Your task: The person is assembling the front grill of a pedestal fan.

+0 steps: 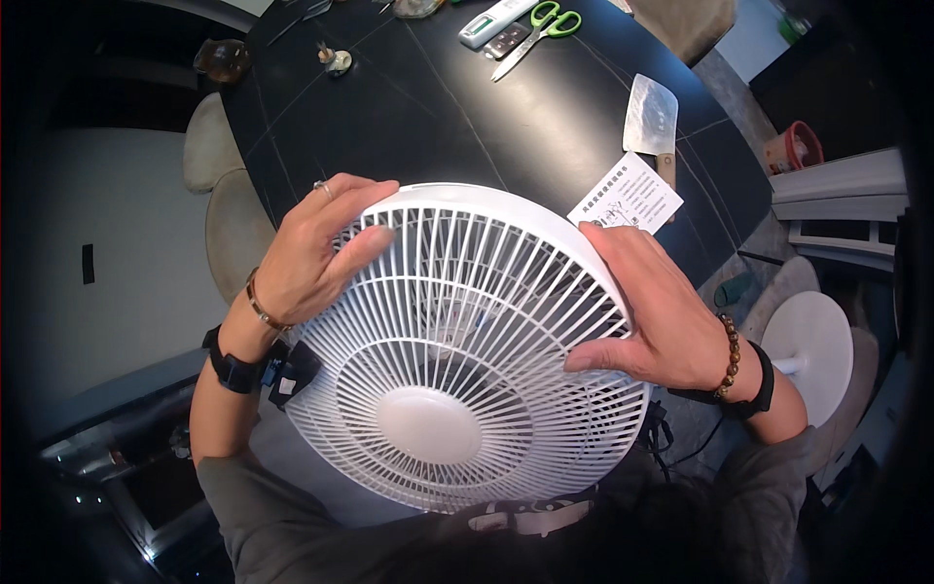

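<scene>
A round white fan grille (pixel 428 423), slatted with a plain disc at its centre, is tilted in front of my body. My left hand (pixel 331 248) grips its upper left rim, fingers over the edge and thumb on the slats. On the upper right rim lies my right hand (pixel 652 311), its fingers wrapped over the outside and its thumb pressing the slats. What sits behind the slats is only partly visible. A printed paper sheet (pixel 637 195) with a small drawing lies on the table just beyond my right hand.
On the dark table (pixel 389 117) a cleaver (pixel 650 117) lies partly under the sheet. Green-handled scissors (pixel 535 39), a white handheld device (pixel 494 21) and a small grey remote (pixel 508 41) are farther off. A round white base (pixel 808 355) stands to the right; chairs (pixel 238 229) are left.
</scene>
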The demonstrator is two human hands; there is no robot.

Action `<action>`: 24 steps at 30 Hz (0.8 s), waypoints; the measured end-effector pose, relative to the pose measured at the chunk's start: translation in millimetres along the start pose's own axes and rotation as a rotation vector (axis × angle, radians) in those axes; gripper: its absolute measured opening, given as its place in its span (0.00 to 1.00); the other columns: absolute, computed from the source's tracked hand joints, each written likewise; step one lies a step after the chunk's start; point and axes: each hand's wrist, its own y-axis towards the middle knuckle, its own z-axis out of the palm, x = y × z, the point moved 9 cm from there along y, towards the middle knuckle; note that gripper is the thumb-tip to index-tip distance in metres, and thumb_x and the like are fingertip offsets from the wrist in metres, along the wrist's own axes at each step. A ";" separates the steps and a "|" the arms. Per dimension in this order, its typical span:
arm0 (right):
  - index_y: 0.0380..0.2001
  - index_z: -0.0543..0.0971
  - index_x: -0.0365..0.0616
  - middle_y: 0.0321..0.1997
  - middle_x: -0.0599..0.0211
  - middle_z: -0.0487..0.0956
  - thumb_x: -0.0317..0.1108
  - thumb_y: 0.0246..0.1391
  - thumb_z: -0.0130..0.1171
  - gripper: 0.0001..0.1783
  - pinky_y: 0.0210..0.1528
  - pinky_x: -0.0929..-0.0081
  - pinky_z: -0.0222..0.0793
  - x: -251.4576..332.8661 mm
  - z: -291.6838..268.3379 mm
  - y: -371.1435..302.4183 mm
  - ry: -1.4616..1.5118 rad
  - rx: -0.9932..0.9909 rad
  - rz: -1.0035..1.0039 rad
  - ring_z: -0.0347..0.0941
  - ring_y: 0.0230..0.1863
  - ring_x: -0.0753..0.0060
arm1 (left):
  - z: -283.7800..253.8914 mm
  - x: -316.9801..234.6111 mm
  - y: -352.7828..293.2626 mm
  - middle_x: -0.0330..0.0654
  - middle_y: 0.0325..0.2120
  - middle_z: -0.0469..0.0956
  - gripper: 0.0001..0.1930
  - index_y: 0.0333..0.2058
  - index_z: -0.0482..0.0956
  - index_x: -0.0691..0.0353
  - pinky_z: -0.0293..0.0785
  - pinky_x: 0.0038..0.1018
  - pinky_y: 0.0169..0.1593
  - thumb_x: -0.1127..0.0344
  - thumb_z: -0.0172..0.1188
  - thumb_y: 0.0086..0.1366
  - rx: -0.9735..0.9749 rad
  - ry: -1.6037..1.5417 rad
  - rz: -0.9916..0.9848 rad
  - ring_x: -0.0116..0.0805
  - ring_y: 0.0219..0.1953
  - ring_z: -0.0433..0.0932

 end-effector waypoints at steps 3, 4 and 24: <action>0.51 0.60 0.27 0.39 0.50 0.68 0.58 0.34 0.66 0.52 0.46 0.64 0.61 0.9 -0.5 -1.5 -0.019 -0.019 0.015 0.64 0.41 0.56 | 2.6 -2.0 2.9 0.48 0.36 0.73 0.21 0.46 0.72 0.67 0.69 0.27 0.40 0.56 0.54 0.60 -0.016 0.021 0.018 0.38 0.37 0.73; 0.52 0.60 0.27 0.39 0.50 0.68 0.57 0.33 0.67 0.52 0.46 0.65 0.61 -0.5 -0.8 -1.1 -0.001 -0.016 0.041 0.64 0.41 0.57 | 2.5 -2.4 3.5 0.48 0.36 0.73 0.21 0.45 0.72 0.67 0.69 0.27 0.40 0.56 0.54 0.60 -0.025 0.031 0.016 0.38 0.37 0.72; 0.53 0.63 0.35 0.40 0.57 0.68 0.50 0.32 0.70 0.47 0.44 0.70 0.61 -13.8 4.0 -2.6 0.144 -0.013 0.178 0.64 0.42 0.63 | 10.1 36.9 -1.5 0.42 0.37 0.73 0.41 0.52 0.69 0.61 0.62 0.27 0.44 0.37 0.61 0.45 0.162 -0.220 0.003 0.32 0.39 0.65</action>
